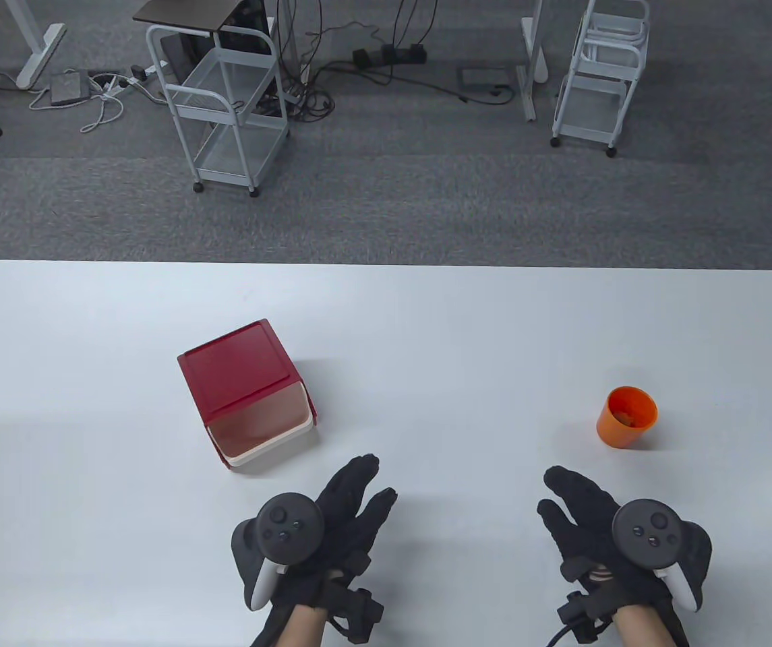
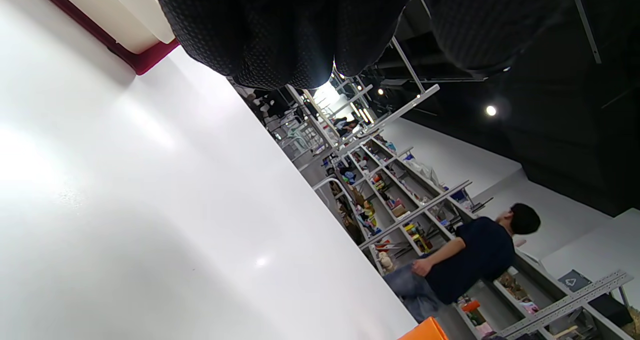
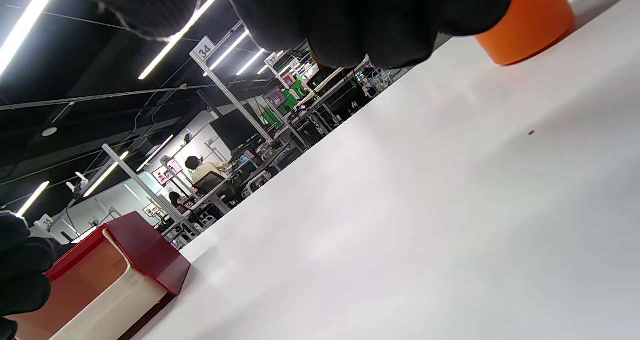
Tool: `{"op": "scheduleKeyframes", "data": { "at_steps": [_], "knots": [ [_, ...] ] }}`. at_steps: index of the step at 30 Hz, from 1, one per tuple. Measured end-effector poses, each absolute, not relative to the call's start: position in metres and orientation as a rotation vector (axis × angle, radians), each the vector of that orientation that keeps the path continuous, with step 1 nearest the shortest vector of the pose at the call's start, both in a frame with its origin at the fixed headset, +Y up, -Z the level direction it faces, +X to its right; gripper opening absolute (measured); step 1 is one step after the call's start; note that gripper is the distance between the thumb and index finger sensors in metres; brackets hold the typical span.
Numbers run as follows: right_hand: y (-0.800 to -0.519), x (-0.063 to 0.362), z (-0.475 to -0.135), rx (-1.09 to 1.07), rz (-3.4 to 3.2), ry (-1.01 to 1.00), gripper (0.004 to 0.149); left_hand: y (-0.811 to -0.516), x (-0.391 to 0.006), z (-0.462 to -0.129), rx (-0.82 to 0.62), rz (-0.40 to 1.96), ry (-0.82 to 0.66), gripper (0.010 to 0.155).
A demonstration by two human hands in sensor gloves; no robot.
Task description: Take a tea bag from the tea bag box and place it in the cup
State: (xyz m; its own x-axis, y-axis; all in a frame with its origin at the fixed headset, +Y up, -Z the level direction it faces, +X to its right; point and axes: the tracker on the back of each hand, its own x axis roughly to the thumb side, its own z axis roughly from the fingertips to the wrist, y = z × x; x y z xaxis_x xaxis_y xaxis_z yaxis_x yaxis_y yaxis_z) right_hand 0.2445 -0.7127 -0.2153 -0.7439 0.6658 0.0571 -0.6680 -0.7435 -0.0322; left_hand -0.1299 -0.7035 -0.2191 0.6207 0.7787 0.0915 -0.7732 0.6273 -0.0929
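A red tea bag box (image 1: 244,393) with a translucent front flap and cream base stands left of centre on the white table (image 1: 426,323); its flap looks closed. It also shows in the left wrist view (image 2: 125,25) and the right wrist view (image 3: 100,280). An orange cup (image 1: 625,416) stands at the right, with something brownish inside; it shows in the right wrist view (image 3: 530,25). My left hand (image 1: 352,499) lies near the front edge, fingers extended, just below the box, holding nothing. My right hand (image 1: 571,502) lies flat, fingers extended, just below and left of the cup, empty.
The table's far edge runs across the table view; beyond it is grey carpet with white wire carts (image 1: 224,101) and cables. The orange cup's rim shows at the bottom of the left wrist view (image 2: 425,331).
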Motion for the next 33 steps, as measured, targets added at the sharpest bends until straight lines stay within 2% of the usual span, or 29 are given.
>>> {"op": "scheduleKeyframes", "data": {
  "at_steps": [33],
  "knots": [
    [-0.7129,0.2465,-0.2162,0.051,2.409,-0.073,0.060,-0.7040,-0.1311,-0.2196,-0.062,0.890,-0.125,0.068]
  ]
}}
